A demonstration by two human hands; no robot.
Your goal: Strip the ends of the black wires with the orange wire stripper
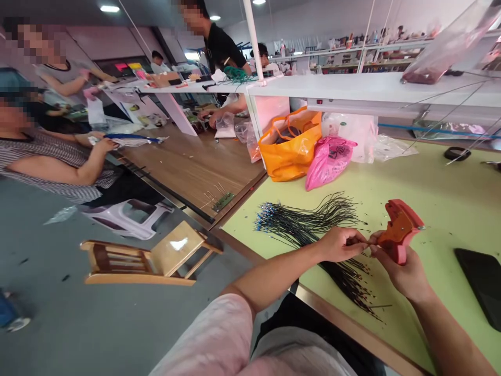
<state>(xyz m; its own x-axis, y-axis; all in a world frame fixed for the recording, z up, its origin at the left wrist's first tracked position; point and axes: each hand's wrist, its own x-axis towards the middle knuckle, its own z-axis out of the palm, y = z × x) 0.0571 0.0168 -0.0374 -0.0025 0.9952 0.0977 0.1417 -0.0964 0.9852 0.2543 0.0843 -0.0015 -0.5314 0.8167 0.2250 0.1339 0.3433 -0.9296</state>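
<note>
My left hand (pixel 341 244) is closed, thumb and fingers pinched at what looks like the end of a thin black wire. My right hand (pixel 405 271) is closed around a red and orange wire stripper (pixel 400 225), its thumb and a fingertip meeting my left fingertips. The wire's tip between the fingers is too small to make out. Under my left hand lies a bundle of black wires (pixel 301 222) on the yellow-green tabletop (pixel 422 183). Blue and silvery ends (pixel 266 215) gather at the far left of it; small orange-brown ends (pixel 366 290) fan out near me.
A black phone (pixel 479 284) lies at the right. Behind the wires stand an orange bag (pixel 287 156) and a pink plastic bag (pixel 329 159). A white shelf (pixel 352 86) runs above. To the left are a wooden chair (pixel 176 248), a plastic stool (pixel 131 216) and a seated co-worker (pixel 58 162).
</note>
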